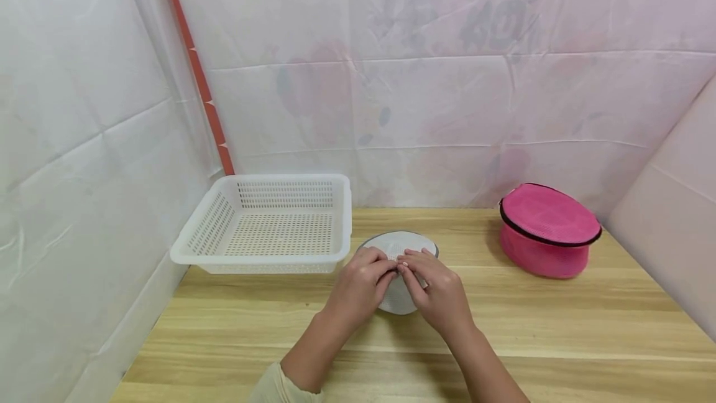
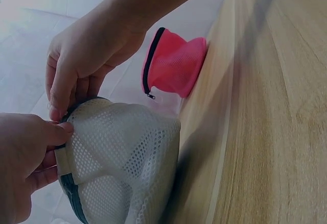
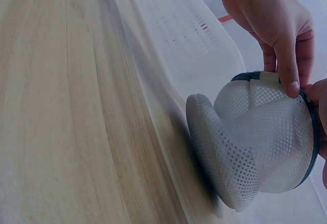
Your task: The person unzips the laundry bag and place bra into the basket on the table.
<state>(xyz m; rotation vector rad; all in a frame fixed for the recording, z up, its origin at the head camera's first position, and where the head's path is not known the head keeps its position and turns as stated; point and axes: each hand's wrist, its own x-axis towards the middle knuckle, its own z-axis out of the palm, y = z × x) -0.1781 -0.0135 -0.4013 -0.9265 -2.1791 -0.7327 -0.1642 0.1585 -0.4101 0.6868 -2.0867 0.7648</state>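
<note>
A white mesh laundry bag [image 1: 398,303] with a dark zipper rim [image 2: 74,196] stands on the table in front of me, its soft side sagging in the right wrist view. At the near edge of its lid, my left hand [image 1: 360,282] pinches the rim between thumb and fingers. Fingertip to fingertip with it, my right hand [image 1: 442,294] pinches the same rim from the other side. A pale tab [image 2: 63,161] sits on the zipper edge beside the left fingers. Whatever small part lies between the fingertips is hidden.
To the left is a white perforated plastic basket [image 1: 257,260]. On the right stands a pink mesh bag [image 1: 550,213] with a black zipper, its lid on top. Patterned cloth [image 1: 425,98] hangs behind the wooden table [image 1: 252,322], with a red strip [image 1: 198,73] at its left.
</note>
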